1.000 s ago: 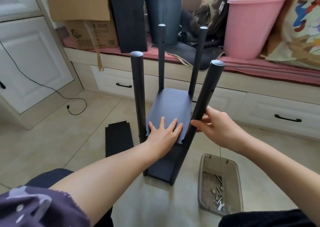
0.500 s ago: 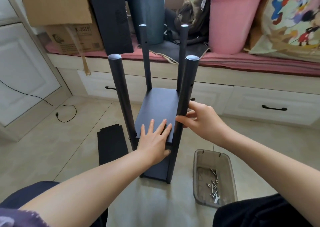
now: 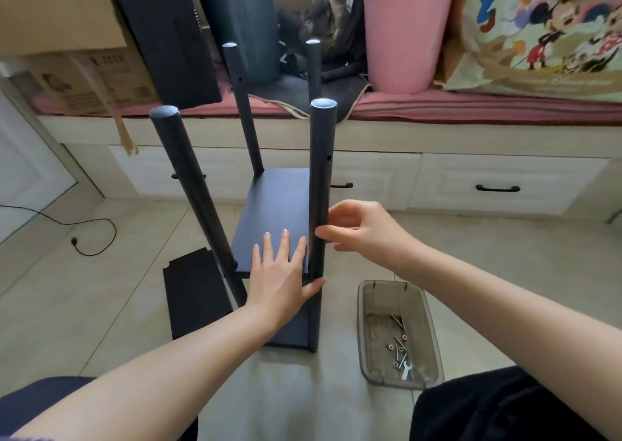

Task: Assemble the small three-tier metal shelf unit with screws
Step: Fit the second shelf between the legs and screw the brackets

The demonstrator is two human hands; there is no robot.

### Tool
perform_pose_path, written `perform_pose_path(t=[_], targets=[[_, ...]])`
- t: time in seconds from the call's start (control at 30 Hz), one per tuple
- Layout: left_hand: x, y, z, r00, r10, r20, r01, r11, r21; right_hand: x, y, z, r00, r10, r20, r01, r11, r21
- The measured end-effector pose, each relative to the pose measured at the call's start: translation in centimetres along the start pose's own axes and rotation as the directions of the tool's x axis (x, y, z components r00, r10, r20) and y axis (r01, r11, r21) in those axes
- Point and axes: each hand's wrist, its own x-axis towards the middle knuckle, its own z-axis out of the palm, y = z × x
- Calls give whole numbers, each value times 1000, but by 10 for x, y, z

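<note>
A dark metal shelf unit stands on the tiled floor, with several round posts rising from it. My left hand (image 3: 281,277) lies flat, fingers spread, on the upper shelf panel (image 3: 276,201). My right hand (image 3: 361,230) pinches the near right post (image 3: 321,178) at mid height between thumb and fingers. A lower panel (image 3: 291,331) shows beneath my left hand. The near left post (image 3: 188,178) leans outward to the left. A loose dark panel (image 3: 195,292) lies flat on the floor left of the unit.
A clear plastic tray (image 3: 365,326) on the floor to the right holds screws, nuts and a small wrench (image 3: 405,368). Behind runs a bench with drawers, carrying cardboard boxes (image 3: 67,36), a dark bin (image 3: 245,26) and a pink bucket (image 3: 400,33). A cable (image 3: 91,235) lies at left.
The near right post has swung from leaning right to nearly upright. My right hand slid with it and now pinches it. My left hand stays flat on the panel.
</note>
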Motion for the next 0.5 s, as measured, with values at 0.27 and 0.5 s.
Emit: perform_pose_path(t=[0.27, 0.5], targets=[[-2, -1, 3, 997, 37, -69, -37, 999, -4, -8, 108, -32, 894, 448, 14, -444, 890, -104], [-3, -3, 4, 994, 41, -98, -45, 998, -38, -20, 222, -18, 715, 690, -115, -691, 671, -270]])
